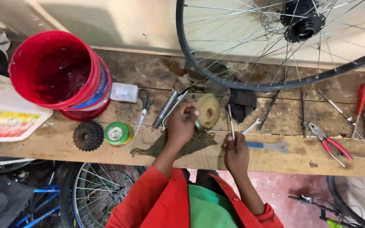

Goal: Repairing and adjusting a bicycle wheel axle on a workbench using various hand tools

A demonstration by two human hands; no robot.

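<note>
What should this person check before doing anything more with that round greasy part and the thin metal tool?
1. Left hand grips the round part: ok, fingers wrap its near edge.
2. Right hand holds the thin tool: ok, upright in the fist.
3. Tool tip touching the part: cannot tell; it looks apart.
4. Spanner within reach: ok, beside the right hand.
5. Pliers to hand: ok, further right on the bench.
6. Bicycle wheel steady: cannot tell.
</note>
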